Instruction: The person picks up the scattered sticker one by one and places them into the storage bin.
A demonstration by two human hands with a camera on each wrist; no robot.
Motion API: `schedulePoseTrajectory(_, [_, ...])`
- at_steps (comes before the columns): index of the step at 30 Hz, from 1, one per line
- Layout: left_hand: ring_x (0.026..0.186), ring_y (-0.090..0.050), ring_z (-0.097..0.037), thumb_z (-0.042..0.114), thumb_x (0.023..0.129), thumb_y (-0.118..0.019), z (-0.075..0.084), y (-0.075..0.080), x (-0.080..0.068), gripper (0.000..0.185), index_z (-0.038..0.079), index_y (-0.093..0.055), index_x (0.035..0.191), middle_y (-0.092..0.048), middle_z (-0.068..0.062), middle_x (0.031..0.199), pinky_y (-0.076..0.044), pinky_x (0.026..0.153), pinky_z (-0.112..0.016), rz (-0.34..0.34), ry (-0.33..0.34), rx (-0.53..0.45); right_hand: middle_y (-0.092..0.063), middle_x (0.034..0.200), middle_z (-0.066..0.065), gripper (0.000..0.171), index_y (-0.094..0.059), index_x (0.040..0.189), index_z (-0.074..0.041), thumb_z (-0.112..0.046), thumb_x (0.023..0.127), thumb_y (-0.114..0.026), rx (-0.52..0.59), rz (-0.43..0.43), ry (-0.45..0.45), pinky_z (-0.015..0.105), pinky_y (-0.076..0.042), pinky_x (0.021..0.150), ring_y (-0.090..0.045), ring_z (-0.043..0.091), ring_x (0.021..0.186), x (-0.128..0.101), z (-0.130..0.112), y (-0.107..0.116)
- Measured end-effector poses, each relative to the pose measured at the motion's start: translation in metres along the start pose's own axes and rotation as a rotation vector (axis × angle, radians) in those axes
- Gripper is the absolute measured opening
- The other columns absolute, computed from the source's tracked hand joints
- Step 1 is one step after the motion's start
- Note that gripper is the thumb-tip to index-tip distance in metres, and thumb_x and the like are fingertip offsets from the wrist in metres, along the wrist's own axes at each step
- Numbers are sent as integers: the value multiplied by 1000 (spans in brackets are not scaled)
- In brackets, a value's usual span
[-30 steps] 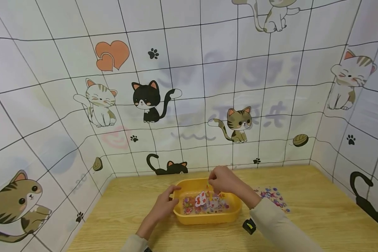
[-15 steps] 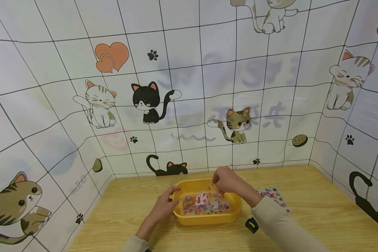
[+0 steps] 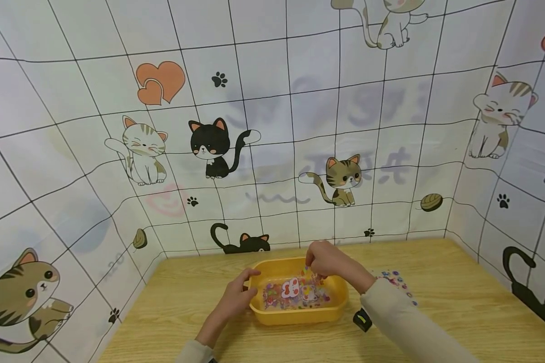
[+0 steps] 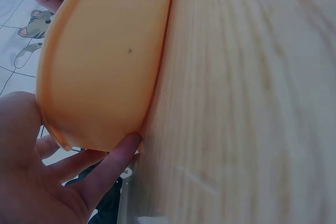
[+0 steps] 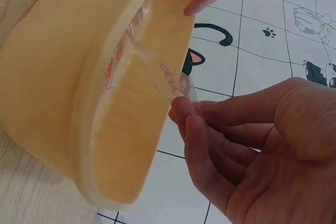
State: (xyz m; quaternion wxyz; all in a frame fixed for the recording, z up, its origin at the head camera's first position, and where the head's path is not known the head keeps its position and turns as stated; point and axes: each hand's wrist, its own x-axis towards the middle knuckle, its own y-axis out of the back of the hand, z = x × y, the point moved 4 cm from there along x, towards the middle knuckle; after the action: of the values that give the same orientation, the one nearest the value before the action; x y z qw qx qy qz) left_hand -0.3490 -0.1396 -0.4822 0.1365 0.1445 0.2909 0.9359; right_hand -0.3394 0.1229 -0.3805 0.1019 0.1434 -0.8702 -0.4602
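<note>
A yellow plastic basin (image 3: 300, 316) stands on the wooden table. Its left end is held by my left hand (image 3: 237, 293), with fingers spread against the end wall in the left wrist view. Over the basin's back right part, my right hand (image 3: 329, 260) pinches the edge of a clear plastic piece (image 5: 170, 77) with purple lettering, between thumb and fingers. The piece slants down into the basin; its lower part is hard to make out. Inside lie many small coloured bits or prints and a red-and-white cartoon figure (image 3: 290, 288).
More small coloured pieces or prints (image 3: 397, 282) lie on the table (image 3: 191, 287) right of the basin, partly behind the right forearm. A small black device (image 3: 362, 320) is at the right wrist. A cat-printed sheet (image 3: 272, 212) surrounds the table's back and sides.
My right hand has shifted slightly to the right over the basin, still pinching. The cartoon figure has turned and moved slightly. The left hand has stayed on the basin's end.
</note>
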Motion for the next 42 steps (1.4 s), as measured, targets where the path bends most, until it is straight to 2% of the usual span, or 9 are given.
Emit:
schedulePoseTrajectory(6, [105,-68,-33,6,97,-57,2,1,-1,41,4,-56,139,-54,-29,146,-60,79,-37,-4,-5,-2,-77,88,14,25,-79,98,4,12,86,-58,-10,-32,0,27,-53,53,-65,19,56,3,-2,-2])
schedulePoseTrajectory(11, [102,-69,-33,5,98,-56,2,1,-1,41,3,-56,139,-52,-32,146,-59,75,-35,-7,-6,-12,-76,93,16,22,-79,96,4,13,87,-60,0,-40,-17,26,-53,54,-69,23,61,5,-4,-4])
schedulePoseTrajectory(20, [105,-69,-35,7,97,-57,0,1,0,42,5,-57,139,-53,-30,147,-60,78,-37,-6,-10,-8,-76,96,16,25,-77,96,4,15,85,-58,-31,-61,-26,30,-56,55,-72,28,64,9,-6,-7])
schedulePoseTrajectory(23, [104,-69,-34,7,97,-58,0,0,0,42,6,-57,139,-52,-31,147,-60,78,-37,-3,-3,-16,-76,92,14,25,-78,93,3,15,85,-58,-47,-58,-26,30,-55,54,-72,27,62,10,-5,-8])
schedulePoseTrajectory(26, [104,-69,-33,7,97,-59,-1,0,0,42,6,-57,138,-52,-31,147,-59,78,-36,-3,-3,-20,-74,80,10,24,-78,85,1,14,84,-58,-66,-53,-16,27,-51,50,-68,22,56,10,-4,-8])
schedulePoseTrajectory(30, [104,-69,-33,7,97,-59,0,1,-1,42,6,-57,138,-53,-30,147,-59,78,-36,-7,-6,-18,-61,55,3,24,-72,68,2,12,84,-57,-88,-68,-4,21,-39,43,-62,20,48,11,-4,-9])
schedulePoseTrajectory(32, [105,-68,-33,7,96,-58,0,1,0,42,6,-57,138,-53,-30,147,-59,78,-36,-7,-7,-13,-54,48,1,26,-69,62,2,11,84,-58,-95,-82,-15,20,-36,42,-59,19,45,11,-4,-9])
schedulePoseTrajectory(38, [103,-68,-32,7,96,-58,-1,1,0,42,6,-57,138,-54,-29,146,-59,79,-36,-2,-14,-5,-39,43,-5,41,-54,50,-8,5,88,-63,-119,-127,-88,19,-34,40,-47,12,41,13,0,-11])
schedulePoseTrajectory(42, [106,-67,-34,8,97,-58,-2,1,1,41,6,-57,138,-54,-28,146,-59,81,-39,-3,-14,-6,-33,43,-7,51,-41,47,-15,3,89,-65,-129,-152,-131,19,-35,39,-43,10,40,15,5,-14])
